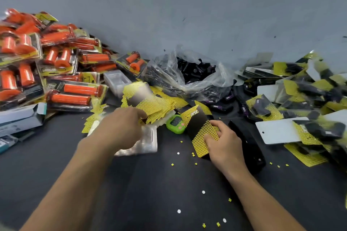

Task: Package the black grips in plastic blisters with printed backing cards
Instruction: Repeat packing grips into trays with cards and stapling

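Right hand pinches one backing card by its near right edge, fingertips on the yellow mesh print; the card is tilted. Left hand is over the clear blister stack, fingers bent down at the near edge of the fanned card pile. It's motion-blurred, so we can't tell whether it pinches a card or only touches.

Black grips: most sit in the open clear bag at the back against the wall. A few loose grips lie on the black table in front of the bag, just behind the held card.

Finished black packs are heaped at right, orange-grip packs at left. We see a small green gadget between the card pile and the held card. A long black item lies just right of the right hand; we can't tell what it is. Yellow and white punch-outs are scattered on the near table.
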`<state>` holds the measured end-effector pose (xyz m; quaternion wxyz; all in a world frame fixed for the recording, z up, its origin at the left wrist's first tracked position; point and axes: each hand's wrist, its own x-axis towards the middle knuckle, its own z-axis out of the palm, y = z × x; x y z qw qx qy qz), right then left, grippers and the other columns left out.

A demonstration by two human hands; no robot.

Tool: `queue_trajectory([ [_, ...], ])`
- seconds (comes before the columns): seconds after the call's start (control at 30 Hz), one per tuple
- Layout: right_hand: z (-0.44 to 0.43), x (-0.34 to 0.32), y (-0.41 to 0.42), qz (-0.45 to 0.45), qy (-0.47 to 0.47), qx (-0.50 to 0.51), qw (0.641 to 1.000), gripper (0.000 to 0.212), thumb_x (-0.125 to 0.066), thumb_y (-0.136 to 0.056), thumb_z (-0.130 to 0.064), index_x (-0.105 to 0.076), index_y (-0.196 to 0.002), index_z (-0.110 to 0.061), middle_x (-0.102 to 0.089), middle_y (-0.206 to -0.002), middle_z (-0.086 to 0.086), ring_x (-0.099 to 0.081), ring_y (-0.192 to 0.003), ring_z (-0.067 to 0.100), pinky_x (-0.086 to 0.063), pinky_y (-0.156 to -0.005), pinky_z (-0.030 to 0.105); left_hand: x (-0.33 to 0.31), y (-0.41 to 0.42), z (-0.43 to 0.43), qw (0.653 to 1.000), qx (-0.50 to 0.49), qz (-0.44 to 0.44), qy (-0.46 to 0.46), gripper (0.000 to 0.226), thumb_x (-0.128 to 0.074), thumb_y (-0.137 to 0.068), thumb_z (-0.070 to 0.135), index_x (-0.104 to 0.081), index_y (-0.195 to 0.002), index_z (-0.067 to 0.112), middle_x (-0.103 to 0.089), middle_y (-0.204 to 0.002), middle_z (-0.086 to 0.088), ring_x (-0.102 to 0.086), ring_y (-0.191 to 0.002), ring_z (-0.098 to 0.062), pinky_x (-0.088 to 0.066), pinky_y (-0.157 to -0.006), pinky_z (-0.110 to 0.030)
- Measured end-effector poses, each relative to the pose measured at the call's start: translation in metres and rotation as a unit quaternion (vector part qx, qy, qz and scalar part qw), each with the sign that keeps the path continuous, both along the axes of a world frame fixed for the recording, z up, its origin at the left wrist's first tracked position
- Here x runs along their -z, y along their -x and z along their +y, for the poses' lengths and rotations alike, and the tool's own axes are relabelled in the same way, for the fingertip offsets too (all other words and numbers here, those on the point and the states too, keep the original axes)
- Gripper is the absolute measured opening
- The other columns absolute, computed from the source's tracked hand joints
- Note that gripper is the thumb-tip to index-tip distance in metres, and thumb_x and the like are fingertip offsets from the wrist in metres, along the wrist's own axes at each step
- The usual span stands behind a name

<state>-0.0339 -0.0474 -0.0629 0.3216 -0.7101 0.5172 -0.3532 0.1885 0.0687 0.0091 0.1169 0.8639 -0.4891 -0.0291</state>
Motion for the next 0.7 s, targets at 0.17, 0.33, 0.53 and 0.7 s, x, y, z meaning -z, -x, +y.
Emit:
queue_trajectory([
  [0.17,-0.001,0.000,0.002,0.000,-0.010,-0.004,1.000,0.043,-0.072,-0.091,-0.018,-0.066,-0.133,-0.025,-0.071,-0.126,0.007,-0.063,-0.124,0.020,-0.046,-0.099,0.030,0.012,-0.013,-0.002,0.999,0.005,-0.037,0.009,0.030,-0.067,-0.087,0.013,-0.073,-0.104,0.036,-0.068,-0.121,0.004,-0.062,-0.113,-0.021,-0.052,-0.087,-0.034],
  [0.33,-0.003,0.002,0.004,-0.006,-0.010,-0.009,1.000,0.041,-0.072,-0.090,-0.018,-0.067,-0.130,-0.026,-0.072,-0.125,0.006,-0.063,-0.123,0.016,-0.041,-0.089,0.022,0.013,-0.006,0.000,0.985,-0.043,-0.097,0.135,0.029,-0.072,-0.082,0.011,-0.075,-0.088,0.039,-0.075,-0.098,0.011,-0.067,-0.093,-0.022,-0.044,-0.069,-0.031],
  [0.53,-0.003,0.005,0.003,-0.034,-0.004,-0.007,0.999,0.040,-0.070,-0.091,-0.015,-0.067,-0.129,-0.027,-0.072,-0.120,0.003,-0.063,-0.120,0.016,-0.042,-0.088,0.022,-0.022,-0.008,0.004,0.988,0.038,0.098,0.115,0.024,-0.075,-0.086,0.009,-0.075,-0.079,0.032,-0.061,-0.067,0.009,-0.055,-0.062,-0.007,-0.037,-0.052,-0.015],
  [0.7,0.003,-0.001,0.003,-0.092,0.065,0.084,0.990,0.044,-0.061,-0.095,-0.009,-0.059,-0.134,-0.029,-0.058,-0.081,-0.017,-0.063,-0.081,-0.005,-0.036,-0.075,0.027,-0.031,0.023,-0.017,0.947,0.062,0.180,0.257,0.010,-0.071,-0.087,0.018,-0.075,-0.087,0.027,-0.068,-0.066,0.007,-0.055,-0.049,-0.001,-0.040,-0.050,-0.016],
])
